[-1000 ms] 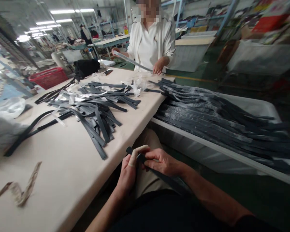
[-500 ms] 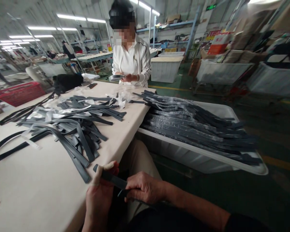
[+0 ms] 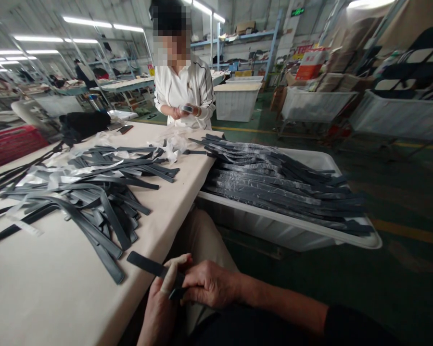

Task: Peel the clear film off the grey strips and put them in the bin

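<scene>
Both hands pinch one dark strap (image 3: 144, 263) low by the lap, the left hand (image 3: 162, 302) under it and the right hand (image 3: 207, 288) on top, so its end sticks out over the table (image 3: 57, 298) edge.

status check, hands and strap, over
Left hand and right hand both pinch one dark strap at table edge. Strap pile close alongside.

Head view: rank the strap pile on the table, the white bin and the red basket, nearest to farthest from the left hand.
1. Strap pile, on the table just ahead of the left hand.
2. White bin, ahead to the right.
3. Red basket, far left.
</scene>
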Tool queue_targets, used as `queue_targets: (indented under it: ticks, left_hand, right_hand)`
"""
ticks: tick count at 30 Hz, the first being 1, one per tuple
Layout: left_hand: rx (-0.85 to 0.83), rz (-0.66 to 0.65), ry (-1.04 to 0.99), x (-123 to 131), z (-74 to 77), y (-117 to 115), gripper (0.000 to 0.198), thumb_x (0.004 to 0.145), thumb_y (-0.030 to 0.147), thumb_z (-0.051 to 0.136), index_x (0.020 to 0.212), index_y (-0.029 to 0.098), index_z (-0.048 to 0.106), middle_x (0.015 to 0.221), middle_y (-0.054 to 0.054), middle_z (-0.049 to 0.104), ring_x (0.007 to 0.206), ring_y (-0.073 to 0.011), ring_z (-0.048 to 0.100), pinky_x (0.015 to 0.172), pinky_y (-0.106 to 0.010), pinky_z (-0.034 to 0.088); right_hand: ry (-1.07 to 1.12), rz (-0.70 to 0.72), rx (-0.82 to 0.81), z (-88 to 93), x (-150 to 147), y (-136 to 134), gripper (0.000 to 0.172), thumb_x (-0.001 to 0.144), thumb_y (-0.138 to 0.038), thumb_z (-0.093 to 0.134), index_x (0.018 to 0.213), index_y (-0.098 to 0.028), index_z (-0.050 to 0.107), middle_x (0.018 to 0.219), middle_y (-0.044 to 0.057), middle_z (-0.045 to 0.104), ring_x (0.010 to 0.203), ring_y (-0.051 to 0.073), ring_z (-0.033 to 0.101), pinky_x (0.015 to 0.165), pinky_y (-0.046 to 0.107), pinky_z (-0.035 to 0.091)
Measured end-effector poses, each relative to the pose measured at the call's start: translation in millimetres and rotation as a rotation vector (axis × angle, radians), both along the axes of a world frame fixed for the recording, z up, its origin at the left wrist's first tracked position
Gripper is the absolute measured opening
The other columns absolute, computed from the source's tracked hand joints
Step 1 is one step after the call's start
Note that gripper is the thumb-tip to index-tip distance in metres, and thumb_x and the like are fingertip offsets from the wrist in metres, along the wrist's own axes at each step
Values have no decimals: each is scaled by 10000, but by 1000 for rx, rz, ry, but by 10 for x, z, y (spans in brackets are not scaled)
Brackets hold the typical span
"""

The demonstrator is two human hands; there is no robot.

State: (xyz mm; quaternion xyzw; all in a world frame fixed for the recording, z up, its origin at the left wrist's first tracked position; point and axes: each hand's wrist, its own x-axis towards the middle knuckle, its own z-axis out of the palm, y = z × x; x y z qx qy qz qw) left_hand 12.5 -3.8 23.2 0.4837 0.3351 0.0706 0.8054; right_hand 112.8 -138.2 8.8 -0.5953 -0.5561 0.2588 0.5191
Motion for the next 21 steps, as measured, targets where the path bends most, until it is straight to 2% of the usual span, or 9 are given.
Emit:
queue_targets:
  ticks: [2,4,6,8,11,15,18,21]
  left_hand:
    - [-12,-9,-17,-15,-47,-47,367,732,493,792,988,232,769,1107,-66,727,1112,-271,643,870,-278,572]
    - [-16,68,-61,-9,-42,-10,378,759,531,752,975,221,766,1105,-70,726,1133,-268,632,906,-282,562]
    - [10,155,-111,10,13,81,410,757,548,742,974,200,756,1089,-71,728,1111,-248,641,923,-261,550]
    - [51,182,-149,32,82,158,420,732,523,770,982,186,748,1056,-67,734,1067,-228,655,931,-242,541]
    - [63,83,-170,59,126,141,436,700,472,816,1013,178,739,1039,-64,733,1079,-240,648,969,-262,521]
    - [84,7,-30,60,101,-62,536,670,577,811,1024,182,732,1004,-68,735,1117,-297,629,969,-338,522]
    - [184,-65,-13,78,192,-175,641,670,700,745,1039,176,728,1064,-102,724,1164,-343,594,1010,-407,497]
    - [216,-240,-126,169,374,-185,735,705,790,637,1144,204,699,1132,-112,700,1206,-371,560,1048,-467,457]
  right_hand:
    - [-21,-35,31,50,26,-2,321,968,-398,511,887,-150,700,787,46,672,766,156,627,712,245,490]
    - [-34,-74,100,158,82,-32,271,965,-358,538,938,-148,707,915,82,698,891,178,647,819,282,509]
    - [27,-135,174,305,154,-83,224,955,-322,575,985,-157,723,1097,113,685,1035,194,636,923,318,494]
    - [163,-218,219,460,217,-126,195,946,-305,604,997,-178,743,1240,119,642,1132,200,609,992,342,468]
    - [339,-286,276,641,260,-109,186,943,-333,622,991,-224,764,1331,89,606,1221,206,566,1078,379,415]
    - [351,-242,297,753,222,39,177,924,-352,644,1012,-262,768,1328,67,616,1216,218,574,1069,399,440]
    - [414,-268,225,759,182,84,197,919,-378,638,995,-261,777,1312,85,618,1184,239,596,1028,383,487]
    - [499,-298,142,635,292,77,227,885,-441,653,943,-267,787,1306,94,629,1177,281,611,990,359,526]
